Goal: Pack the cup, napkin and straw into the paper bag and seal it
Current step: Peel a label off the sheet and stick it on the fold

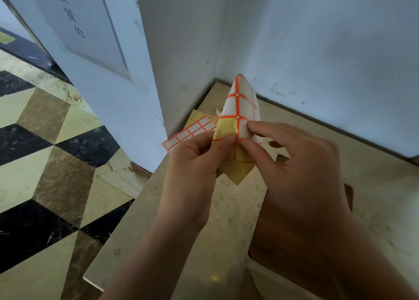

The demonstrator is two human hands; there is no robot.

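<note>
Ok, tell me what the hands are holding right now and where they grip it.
Both hold one sticker sheet. The left hand pinches its yellow lower-left part; the right hand pinches a white label at the sheet's middle.

Left hand (195, 161) raised mid-frame, back toward camera, fingers curled, thumb and forefinger pinching lower left part of label sheet (238, 127). Right hand (301, 170) level with left, back toward camera, forefinger and thumb pinching white label near sheet centre, remaining fingers loosely bent below. Fingertips of both hands nearly touching. Both forearms bare, entering from bottom edge, converging upward toward hands.
</note>
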